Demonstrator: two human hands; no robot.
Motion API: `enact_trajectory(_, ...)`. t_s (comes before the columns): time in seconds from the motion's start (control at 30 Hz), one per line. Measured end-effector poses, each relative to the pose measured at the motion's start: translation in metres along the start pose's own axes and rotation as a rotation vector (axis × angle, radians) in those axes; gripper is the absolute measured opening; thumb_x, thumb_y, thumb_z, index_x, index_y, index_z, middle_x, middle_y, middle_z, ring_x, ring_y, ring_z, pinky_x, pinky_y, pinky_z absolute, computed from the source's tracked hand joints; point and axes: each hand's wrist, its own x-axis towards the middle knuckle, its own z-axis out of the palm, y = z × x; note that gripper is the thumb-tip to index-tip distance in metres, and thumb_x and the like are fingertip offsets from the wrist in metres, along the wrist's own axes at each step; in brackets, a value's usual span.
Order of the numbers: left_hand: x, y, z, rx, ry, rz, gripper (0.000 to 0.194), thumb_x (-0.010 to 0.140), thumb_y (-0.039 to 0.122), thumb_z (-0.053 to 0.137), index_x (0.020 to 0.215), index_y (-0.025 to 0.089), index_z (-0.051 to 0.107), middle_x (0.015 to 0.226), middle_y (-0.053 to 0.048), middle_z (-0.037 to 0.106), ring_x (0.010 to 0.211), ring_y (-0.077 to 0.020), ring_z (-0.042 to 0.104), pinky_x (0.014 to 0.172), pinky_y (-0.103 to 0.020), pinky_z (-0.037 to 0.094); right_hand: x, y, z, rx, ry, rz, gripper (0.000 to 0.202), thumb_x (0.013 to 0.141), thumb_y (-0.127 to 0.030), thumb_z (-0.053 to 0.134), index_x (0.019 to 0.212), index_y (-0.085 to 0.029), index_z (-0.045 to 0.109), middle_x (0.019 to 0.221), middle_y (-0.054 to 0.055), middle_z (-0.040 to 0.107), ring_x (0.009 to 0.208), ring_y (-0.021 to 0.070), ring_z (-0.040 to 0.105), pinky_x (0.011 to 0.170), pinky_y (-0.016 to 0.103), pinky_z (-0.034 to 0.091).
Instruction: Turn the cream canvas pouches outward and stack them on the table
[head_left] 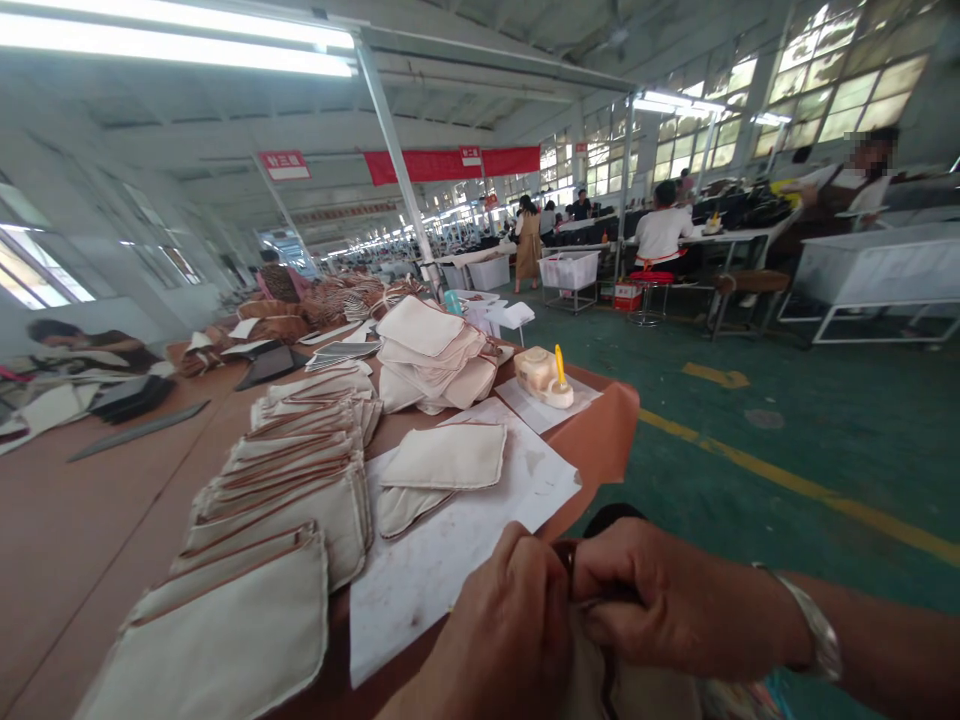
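My left hand [514,610] and my right hand [660,600] are close together at the bottom centre, fingers pinched on the edge of a beige fabric piece [589,670] with brown trim. The piece hangs below them, partly hidden by the hands. Two cream pieces [446,455] lie on a stained white sheet [420,590] just beyond. To the left, a long row of overlapping cream pieces with brown edges [240,610] runs along the brown table. Behind the sheet is a pile of pale panels [435,345].
A pale container [541,372] with a yellow-handled tool [559,366] stands near the brown table's [120,520] right corner. Dark panels [131,398] lie at left. Beyond are a green floor [787,410], white bins [568,270], a red stool [650,280] and several people at work.
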Motion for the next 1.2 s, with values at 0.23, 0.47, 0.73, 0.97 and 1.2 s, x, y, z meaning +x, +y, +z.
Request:
enact_trajectory(0.23, 0.001, -0.011, -0.013, -0.306, 0.044, 0.035, 0.016, 0.097, 0.024, 0.045, 0.096, 0.018, 0.059, 0.091, -0.004, 0.060, 0.082, -0.0135, 0.059, 0.073, -0.022, 0.046, -0.005, 0.004, -0.008, 0.169, 0.024, 0.048, 0.031, 0.091, -0.036, 0.048, 0.069, -0.015, 0.049, 0.067, -0.003, 0.040, 0.065, 0.0096, 0.034, 0.061, 0.024, 0.030)
enact_trajectory(0.47, 0.003, -0.001, -0.020, 0.381, -0.080, 0.317, 0.013, 0.089, 0.012, 0.050, 0.082, 0.020, 0.058, 0.083, 0.001, 0.061, 0.057, -0.0111, 0.053, 0.048, -0.025, 0.034, -0.003, 0.000, -0.009, 0.143, 0.025, 0.020, 0.033, 0.093, -0.039, 0.048, 0.071, -0.015, 0.050, 0.072, -0.002, 0.044, 0.069, 0.0107, 0.037, 0.063, 0.023, 0.033)
enact_trajectory(0.73, 0.008, 0.021, -0.032, 0.586, -0.321, 0.272, 0.021, 0.079, 0.003, 0.048, 0.092, 0.019, 0.053, 0.082, -0.001, 0.059, 0.059, -0.0167, 0.054, 0.047, -0.026, 0.038, 0.001, 0.007, -0.004, 0.170, 0.014, 0.026, 0.022, 0.089, -0.032, 0.056, 0.082, -0.012, 0.060, 0.075, -0.001, 0.055, 0.070, 0.0106, 0.046, 0.066, 0.022, 0.039)
enact_trajectory(0.97, 0.008, 0.011, -0.017, 0.306, -0.219, 0.059, 0.014, 0.089, 0.010, 0.041, 0.087, 0.019, 0.052, 0.087, -0.005, 0.056, 0.063, -0.0157, 0.055, 0.055, -0.026, 0.043, 0.003, 0.009, -0.002, 0.107, 0.072, 0.066, 0.005, 0.076, -0.016, 0.059, 0.073, -0.012, 0.057, 0.066, -0.005, 0.050, 0.061, 0.0071, 0.039, 0.054, 0.018, 0.031)
enact_trajectory(1.2, 0.005, 0.002, 0.002, -0.183, 0.042, 0.033, 0.017, 0.091, 0.014, 0.034, 0.079, 0.019, 0.045, 0.084, -0.007, 0.053, 0.073, -0.0156, 0.051, 0.063, -0.026, 0.040, -0.001, 0.004, -0.005, -0.020, 0.090, 0.066, 0.008, 0.076, -0.015, 0.056, 0.068, -0.013, 0.055, 0.065, -0.004, 0.049, 0.062, 0.0079, 0.040, 0.056, 0.019, 0.031)
